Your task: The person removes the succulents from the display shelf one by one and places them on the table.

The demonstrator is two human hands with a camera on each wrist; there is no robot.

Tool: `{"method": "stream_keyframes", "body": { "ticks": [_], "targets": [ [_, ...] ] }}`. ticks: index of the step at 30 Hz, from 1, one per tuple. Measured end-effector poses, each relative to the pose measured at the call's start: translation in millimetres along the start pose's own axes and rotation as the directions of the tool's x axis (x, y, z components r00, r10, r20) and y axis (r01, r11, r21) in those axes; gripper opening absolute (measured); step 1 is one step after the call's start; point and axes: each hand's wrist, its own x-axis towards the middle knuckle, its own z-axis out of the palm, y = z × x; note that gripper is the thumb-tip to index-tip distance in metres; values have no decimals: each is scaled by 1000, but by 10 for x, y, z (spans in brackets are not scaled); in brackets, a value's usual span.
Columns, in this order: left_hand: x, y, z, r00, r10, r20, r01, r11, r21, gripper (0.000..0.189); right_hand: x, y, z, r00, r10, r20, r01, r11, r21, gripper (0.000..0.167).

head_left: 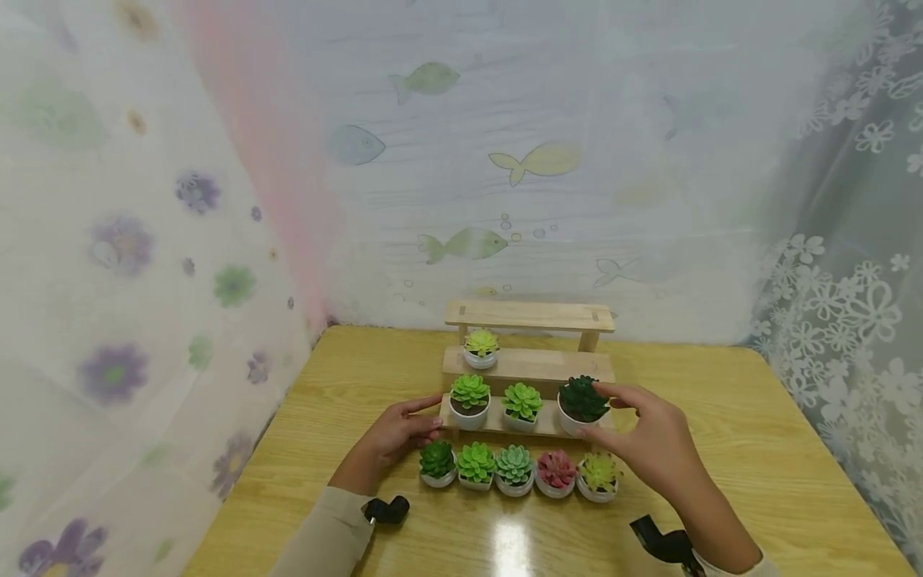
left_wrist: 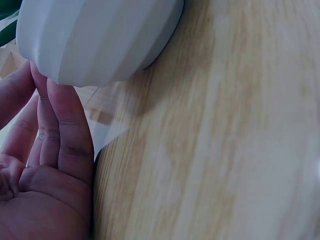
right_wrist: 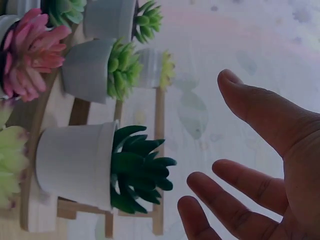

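The right hand (head_left: pixel 645 433) is spread beside a dark green succulent (head_left: pixel 582 399) in a white pot, at the right end of a wooden stand's lowest step (head_left: pixel 541 415). In the right wrist view, a gap shows between the fingers and that plant. The left hand (head_left: pixel 395 437) is at the left end of the same step, its fingertips right at the wood. In the left wrist view, its fairly straight fingers pass behind a white ribbed pot (left_wrist: pixel 95 40), which hides their tips. Two light green succulents (head_left: pixel 469 393) (head_left: pixel 521 401) share the lowest step.
A yellow-green succulent (head_left: pixel 481 344) sits on the middle step, below the top step (head_left: pixel 530 315). Before the stand, several potted succulents form a row on the wooden table (head_left: pixel 346 361), including a pink one (head_left: pixel 556 469). Patterned curtains (head_left: pixel 577 200) hang behind and at both sides.
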Motion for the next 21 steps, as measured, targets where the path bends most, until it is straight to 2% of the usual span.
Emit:
{"method": "stream_keyframes", "body": {
  "ticks": [4, 21],
  "targets": [
    [-4, 9, -1, 1000, 10, 5, -10, 1000, -8, 60, 110, -66, -3, 1000, -25, -8, 25, 1000, 19, 68],
    [-6, 4, 5, 1000, 15, 7, -15, 1000, -13, 59, 503, -201, 38, 997, 22, 74, -31, 992, 124, 77]
  ]
}}
